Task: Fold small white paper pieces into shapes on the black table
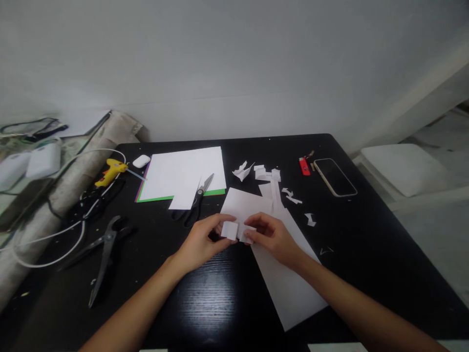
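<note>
Between finger and thumb, my left hand (202, 239) pinches a small folded white paper piece (229, 230). Close beside it, my right hand (273, 237) grips another small white paper piece (246, 233); whether the two pieces are joined I cannot tell. Both hands are just above the near part of the table. Under my right hand lies a long white paper sheet (289, 283). Beyond my left hand, black-handled scissors (200, 194) rest partly on a stack of paper (183, 168), white on top with green and purple edges below. A small white paper rectangle (182, 199) lies by the blades.
Paper scraps (243, 171) and folded strips (267, 173) lie at the back middle. Right of them are a red lighter (304, 166) and a phone (335, 177). On the left are pliers (109, 239), a yellow glue gun (112, 171), a white earbud case (141, 161) and a white cable (82, 234).
</note>
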Demonstrator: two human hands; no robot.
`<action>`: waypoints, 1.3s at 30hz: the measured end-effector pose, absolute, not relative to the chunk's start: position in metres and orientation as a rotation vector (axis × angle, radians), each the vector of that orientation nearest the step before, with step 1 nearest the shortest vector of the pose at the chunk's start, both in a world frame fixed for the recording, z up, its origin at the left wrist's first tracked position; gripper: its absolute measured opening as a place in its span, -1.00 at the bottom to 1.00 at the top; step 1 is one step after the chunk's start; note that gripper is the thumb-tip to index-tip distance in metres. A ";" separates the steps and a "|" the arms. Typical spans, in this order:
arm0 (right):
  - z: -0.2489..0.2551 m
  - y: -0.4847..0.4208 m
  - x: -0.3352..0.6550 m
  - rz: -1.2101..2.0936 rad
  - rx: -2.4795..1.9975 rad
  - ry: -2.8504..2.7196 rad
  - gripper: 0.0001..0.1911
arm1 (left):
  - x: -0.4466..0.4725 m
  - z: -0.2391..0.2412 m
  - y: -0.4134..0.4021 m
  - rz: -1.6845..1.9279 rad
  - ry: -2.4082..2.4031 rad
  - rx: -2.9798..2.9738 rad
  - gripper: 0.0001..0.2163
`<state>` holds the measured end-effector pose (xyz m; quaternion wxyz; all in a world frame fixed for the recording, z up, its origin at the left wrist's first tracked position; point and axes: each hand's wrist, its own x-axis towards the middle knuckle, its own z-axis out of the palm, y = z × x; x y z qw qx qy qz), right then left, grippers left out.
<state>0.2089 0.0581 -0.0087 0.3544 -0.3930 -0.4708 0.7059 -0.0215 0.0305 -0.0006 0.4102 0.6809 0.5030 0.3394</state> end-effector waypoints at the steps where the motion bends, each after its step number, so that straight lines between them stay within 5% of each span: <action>1: -0.008 0.058 0.209 1.821 -1.009 -1.231 -0.69 | -0.021 0.000 0.030 0.855 1.261 1.720 -0.64; 39: -0.003 0.053 0.212 1.858 -0.955 -1.317 -0.57 | -0.019 -0.003 0.032 0.934 1.392 1.621 -0.71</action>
